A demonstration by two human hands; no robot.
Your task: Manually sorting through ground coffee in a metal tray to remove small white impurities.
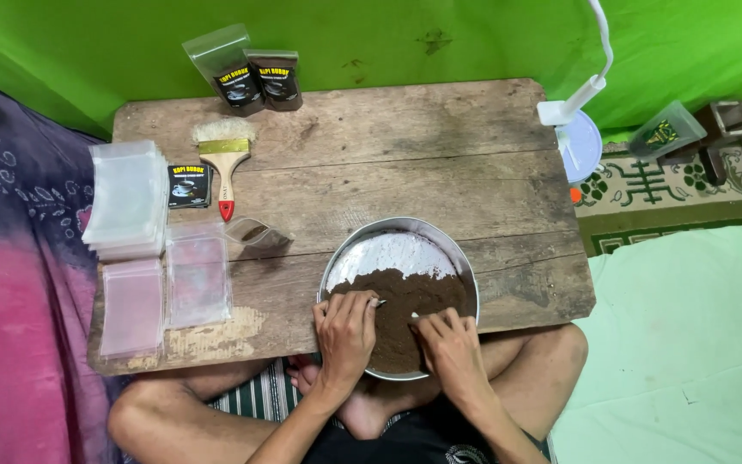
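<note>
A round metal pan [465, 262] sits at the near edge of a low wooden table [440, 137], with a heap of dark brown powder [410, 296] in its near half. My left hand [347, 333] rests on the pan's left rim, fingers curled around a small metal utensil whose tip pokes out toward the powder. At the pan's near right, my right hand [450, 348] is curled too, with a small pale tip showing at its fingers; what it holds is too small to tell.
Stacks of clear plastic pouches [127, 199] and flat bags [197, 273] lie at the table's left. A paintbrush [225, 159], a small black label [190, 186], an open pouch [255, 234] and two standing pouches [251, 76] are there too. A white lamp [581, 94] stands right.
</note>
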